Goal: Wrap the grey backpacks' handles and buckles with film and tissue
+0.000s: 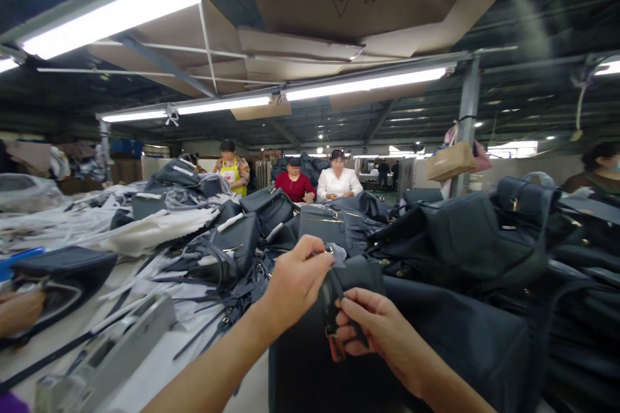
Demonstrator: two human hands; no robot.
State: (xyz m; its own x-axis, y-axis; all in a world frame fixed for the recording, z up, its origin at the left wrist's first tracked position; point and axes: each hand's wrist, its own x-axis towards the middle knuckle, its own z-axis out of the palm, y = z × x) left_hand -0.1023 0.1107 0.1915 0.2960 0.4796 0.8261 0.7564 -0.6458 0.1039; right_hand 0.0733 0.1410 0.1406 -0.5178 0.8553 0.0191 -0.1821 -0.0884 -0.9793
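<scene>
A dark strap [338, 285] runs between my two hands, over a dark leather bag [300, 361] in front of me. My left hand [296, 274] is closed, its thumb and fingers pinching the strap's upper part beside a small metal buckle and a bit of clear plastic. Lower and to the right, my right hand [371, 322] has its fingers wrapped round the strap's lower part. A metal buckle with a reddish piece [335, 346] hangs just below the right hand's fingers.
Dark bags [465, 226] are heaped at the right and ahead. Loose straps [227, 316] and white sheets [145, 232] cover the left side. A grey device [121, 348] stands at lower left, near another person's hand [22, 313]. Several people are farther back.
</scene>
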